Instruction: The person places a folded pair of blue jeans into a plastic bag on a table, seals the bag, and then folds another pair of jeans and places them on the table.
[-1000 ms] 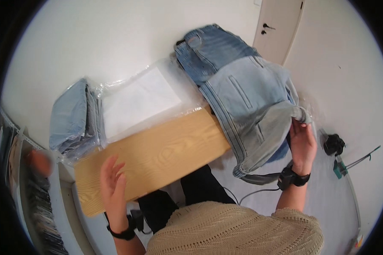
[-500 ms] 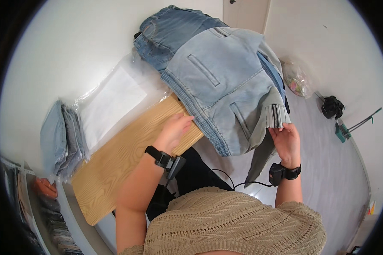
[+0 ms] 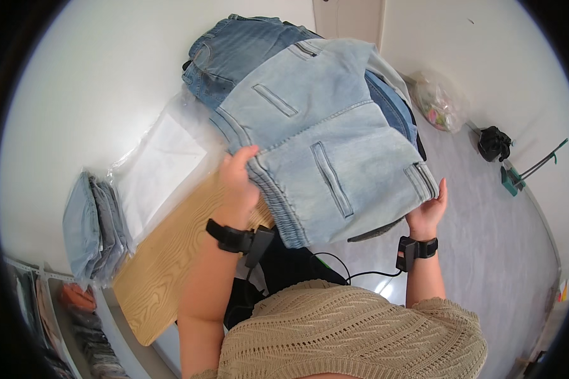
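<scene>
Left grip (image 3: 238,182) pinched on pale denim garment (image 3: 303,136), right grip (image 3: 428,214) partly hidden beneath

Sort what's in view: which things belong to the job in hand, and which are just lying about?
Likely part of the job:
light-blue denim garment, left hand gripping its ribbed band, right hand at its zipped edge
darker denim pile
wooden table
white sheet in clear plastic

Likely just lying about:
bulging clear bag
black bundle
green item

Denim stack (image 3: 82,227) L of garment (image 3: 306,148)
</scene>
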`<state>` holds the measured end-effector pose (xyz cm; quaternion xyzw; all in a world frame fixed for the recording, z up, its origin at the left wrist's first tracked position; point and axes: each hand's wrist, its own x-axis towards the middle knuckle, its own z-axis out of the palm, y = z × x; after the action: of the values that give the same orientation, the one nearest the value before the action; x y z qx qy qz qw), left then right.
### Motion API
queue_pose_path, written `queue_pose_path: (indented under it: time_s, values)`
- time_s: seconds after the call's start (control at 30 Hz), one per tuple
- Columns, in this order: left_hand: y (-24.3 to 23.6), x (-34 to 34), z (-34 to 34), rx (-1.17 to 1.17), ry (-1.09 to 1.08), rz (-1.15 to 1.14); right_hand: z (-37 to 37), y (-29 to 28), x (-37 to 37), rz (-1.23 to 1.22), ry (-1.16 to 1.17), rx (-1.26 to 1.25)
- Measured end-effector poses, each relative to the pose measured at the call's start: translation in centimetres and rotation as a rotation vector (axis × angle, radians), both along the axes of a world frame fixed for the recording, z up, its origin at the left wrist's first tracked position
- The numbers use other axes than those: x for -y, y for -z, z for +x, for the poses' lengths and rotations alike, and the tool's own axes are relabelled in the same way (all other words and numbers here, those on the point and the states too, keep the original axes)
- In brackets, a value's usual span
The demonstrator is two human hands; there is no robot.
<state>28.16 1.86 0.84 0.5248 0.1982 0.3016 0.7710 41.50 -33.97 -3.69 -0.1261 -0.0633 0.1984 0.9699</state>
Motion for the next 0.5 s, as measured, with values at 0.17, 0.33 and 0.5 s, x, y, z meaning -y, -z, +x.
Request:
queue_pose_path:
  time_s: [0.17,0.33,0.5]
  values:
    - [-10.0,2.5,-2.8,0.286,0.214,-0.322,-0.2,2.3,-0.6,-0.177,0.04,-0.289]
    - [-12.4,0.5,-6.6,0.312,0.108,-0.036,-0.8,2.5,-0.8,-0.205,0.048,-0.189]
    - [-15.5,-3.9,-12.9,0.353,-0.099,0.02,-4.1,-2.7,-1.8,-0.333,0.186,0.146]
